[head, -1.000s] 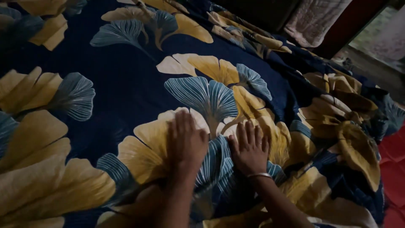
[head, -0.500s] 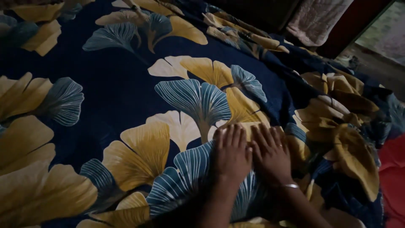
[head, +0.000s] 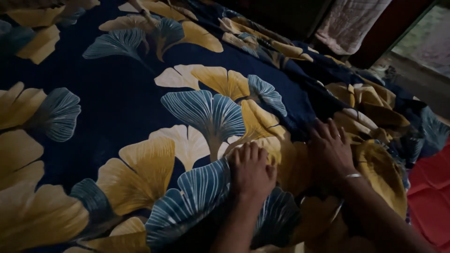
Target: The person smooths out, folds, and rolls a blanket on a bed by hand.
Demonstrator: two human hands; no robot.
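Hands were both flat on the bedsheet (head: 140, 98), a dark navy one printed with big fan-shaped leaves in yellow, cream and blue. Left hand (head: 251, 171) sat palm down at about 6 o'clock in the head view, fingers together and laid flat, pressing on a blue ribbed leaf and the edge of a yellow one. No grip there at all, nothing pinched or clamped, just an open palm on cloth. Right hand (head: 331, 152) was out toward 4 o'clock, fingers spread apart, again an open palm with nothing held, resting right where the smooth part of the sheet met the rumpled part (head: 375, 122). A thin bangle (head: 352, 176) showed on that wrist.

My read on why they sat like that: flat spread palms push fabric without bunching it, and the two hands were set apart so one seemed to pin the flat area while the other worked at the wrinkled edge.

Sheet itself covered nearly the whole bed, smooth from 9 to 12 o'clock, heaped in folds from 2 to 4. Red mattress (head: 433, 187) peeked out at 4 o'clock, and a pale cloth (head: 349, 21) hung at 1 o'clock. Pretty dim, so finer detail was hard to tell.
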